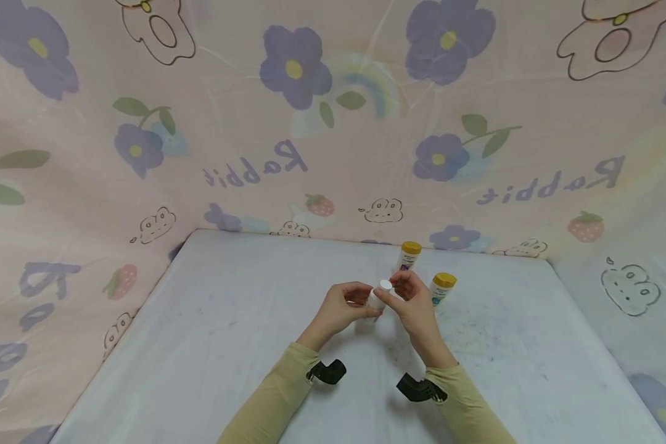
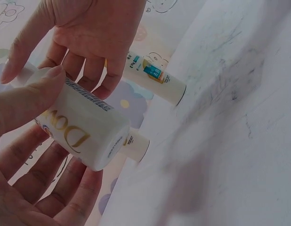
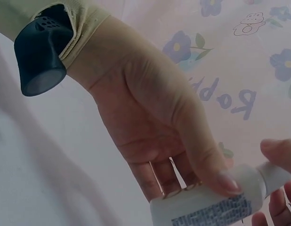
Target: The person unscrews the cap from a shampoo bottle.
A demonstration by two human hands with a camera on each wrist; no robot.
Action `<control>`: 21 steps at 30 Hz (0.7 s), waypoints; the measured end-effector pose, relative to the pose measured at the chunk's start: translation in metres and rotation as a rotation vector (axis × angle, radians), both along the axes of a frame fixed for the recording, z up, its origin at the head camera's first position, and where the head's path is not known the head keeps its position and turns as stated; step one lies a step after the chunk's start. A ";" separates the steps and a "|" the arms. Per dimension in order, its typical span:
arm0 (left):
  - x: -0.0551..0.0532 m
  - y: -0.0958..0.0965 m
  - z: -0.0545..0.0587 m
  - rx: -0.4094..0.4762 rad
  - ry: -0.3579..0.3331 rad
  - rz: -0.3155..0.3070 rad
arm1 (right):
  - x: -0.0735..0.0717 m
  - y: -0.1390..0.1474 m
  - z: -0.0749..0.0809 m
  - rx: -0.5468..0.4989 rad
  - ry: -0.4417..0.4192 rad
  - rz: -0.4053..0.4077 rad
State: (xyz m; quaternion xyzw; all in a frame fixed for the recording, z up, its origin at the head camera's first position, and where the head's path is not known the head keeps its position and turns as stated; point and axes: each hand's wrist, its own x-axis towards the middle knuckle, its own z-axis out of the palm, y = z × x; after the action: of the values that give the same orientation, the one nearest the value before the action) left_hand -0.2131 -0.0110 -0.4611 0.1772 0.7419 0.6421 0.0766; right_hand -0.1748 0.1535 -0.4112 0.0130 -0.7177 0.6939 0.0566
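Note:
Both hands hold a small white Dove bottle [image 2: 84, 127] with gold lettering, tilted above the table near its middle. My left hand [image 1: 337, 308] grips the bottle's body, its thumb pressed along the side and the other fingers beneath. At the other end, my right hand [image 1: 415, 308] pinches the white cap [image 1: 385, 285] with its thumb and fingers. The right wrist view shows the left hand [image 3: 150, 113] around the body, with the right thumb [image 3: 279, 153] over the cap at the edge. The bottle's blue printed text [image 3: 214, 214] faces that camera.
Two white bottles with yellow caps stand just beyond the right hand: one with a purple label mark [image 1: 407, 258] farther back, one with a teal label [image 1: 441, 287] nearer. The white table [image 1: 244, 290] meets a patterned curtain [image 1: 338, 148] behind and at both sides.

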 end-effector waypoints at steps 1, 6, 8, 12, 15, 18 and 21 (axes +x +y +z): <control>0.000 0.000 0.000 -0.001 0.000 0.001 | 0.000 0.000 0.001 -0.001 -0.003 -0.001; 0.000 0.000 0.000 0.001 -0.011 0.010 | -0.004 0.001 -0.005 -0.016 0.000 -0.005; 0.000 0.001 0.001 0.002 -0.012 0.011 | -0.007 0.003 -0.012 -0.013 0.005 -0.011; 0.000 0.001 0.001 0.012 -0.015 0.007 | -0.013 0.006 -0.024 0.022 0.004 -0.013; 0.001 0.000 0.001 0.021 -0.016 0.003 | -0.013 0.007 -0.025 0.048 -0.002 -0.010; 0.001 0.000 0.001 0.026 -0.014 0.000 | -0.013 0.008 -0.026 0.049 -0.008 -0.005; 0.001 -0.001 0.001 0.028 -0.009 0.000 | -0.012 0.009 -0.026 0.039 -0.013 0.006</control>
State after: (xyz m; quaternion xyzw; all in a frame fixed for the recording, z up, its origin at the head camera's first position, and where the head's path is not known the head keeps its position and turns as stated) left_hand -0.2123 -0.0118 -0.4604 0.1756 0.7325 0.6531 0.0775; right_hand -0.1865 0.1626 -0.4370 0.0119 -0.7314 0.6800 0.0497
